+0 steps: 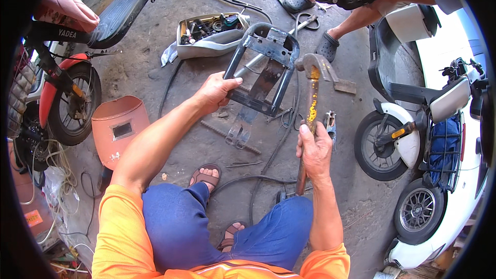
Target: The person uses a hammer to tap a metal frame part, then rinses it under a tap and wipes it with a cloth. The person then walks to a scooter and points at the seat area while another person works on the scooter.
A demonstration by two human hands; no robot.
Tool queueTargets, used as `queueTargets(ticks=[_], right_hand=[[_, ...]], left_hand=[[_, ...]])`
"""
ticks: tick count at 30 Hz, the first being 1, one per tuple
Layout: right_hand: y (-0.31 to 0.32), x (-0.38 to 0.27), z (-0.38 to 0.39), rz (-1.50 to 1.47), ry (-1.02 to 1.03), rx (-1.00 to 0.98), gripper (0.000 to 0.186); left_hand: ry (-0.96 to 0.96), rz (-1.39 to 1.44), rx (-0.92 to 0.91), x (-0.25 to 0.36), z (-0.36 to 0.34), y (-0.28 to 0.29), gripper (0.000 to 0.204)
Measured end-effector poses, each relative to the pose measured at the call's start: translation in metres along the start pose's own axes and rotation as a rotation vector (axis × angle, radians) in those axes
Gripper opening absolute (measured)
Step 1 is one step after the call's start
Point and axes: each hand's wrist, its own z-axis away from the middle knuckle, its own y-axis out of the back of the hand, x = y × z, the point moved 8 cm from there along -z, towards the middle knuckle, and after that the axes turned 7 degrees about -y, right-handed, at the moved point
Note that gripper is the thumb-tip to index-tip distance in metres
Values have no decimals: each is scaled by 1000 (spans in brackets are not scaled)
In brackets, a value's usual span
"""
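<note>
My left hand (217,92) is closed round one side tube of a black metal frame (283,85), which has a rounded top end and a plate with holes. The frame is held up off the ground, tilted. In my right hand (315,150) is a claw hammer (313,93), gripped by its handle, which has flaking yellow paint. The hammer stands upright with its head beside the frame's right side, apparently apart from it. Beneath the frame, a threaded rod clamp (235,137) lies on the ground. Pliers-like locking clamp (330,126) rests beyond my right hand.
A grey tray of tools (206,46) sits ahead, with black cables (276,150) across the ground. A welding mask (116,124) lies to the left. Scooters stand on both sides, including a red-fendered wheel (77,98) and a white-fendered wheel (382,144). Another person's clog (326,46) is ahead right.
</note>
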Motion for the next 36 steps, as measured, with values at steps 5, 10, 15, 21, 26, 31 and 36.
queueTargets(ticks=[5, 10, 15, 21, 26, 31, 36], right_hand=[[-3, 2, -12, 56, -18, -8, 25], [-10, -20, -13, 36, 82, -15, 27], [-24, -13, -16, 147, 127, -18, 27], [-30, -4, -23, 131, -20, -49, 25], [-17, -18, -10, 127, 93, -8, 26], [-9, -30, -5, 138, 129, 3, 26], [-2, -16, -10, 140, 94, 5, 27]], left_hand=[[10, -54, 0, -1, -2, 0, 18], [22, -76, -11, -3, 3, 0, 16], [18, -94, 1, 2, 8, -2, 15], [-12, -120, 10, 4, 5, -1, 13], [30, -70, -26, -1, 21, -6, 21], [70, -38, 26, -4, 27, -5, 23], [40, -3, 21, -5, 29, -9, 22]])
